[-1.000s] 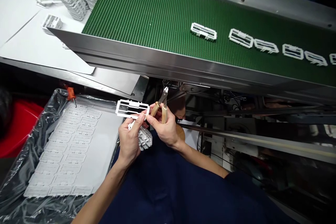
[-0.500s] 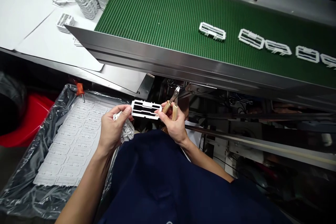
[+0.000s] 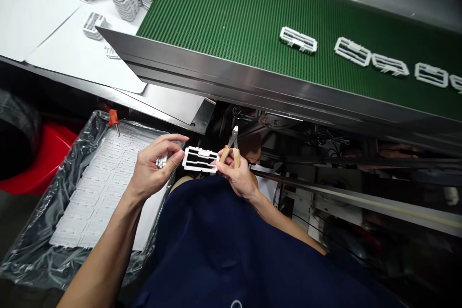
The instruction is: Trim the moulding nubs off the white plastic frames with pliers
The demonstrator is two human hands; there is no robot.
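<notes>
- One green belt (image 3: 202, 14), picture's top: work below its edge.
- Left hand (image 3: 151, 168), near centre: fingers curl around a partly hidden white stack (image 3: 161, 160); grip lightly.
- Right hand (image 3: 240, 175): thumb and finger pinch the white frame (image 3: 204, 152), mid-picture; keep it level.
- Nippers (image 3: 236, 155), same hand: aim tips away.

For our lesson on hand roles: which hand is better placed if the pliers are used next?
Probably the right hand: it holds the pliers, right beside the white frame. The left hand holds other white parts instead.
</notes>
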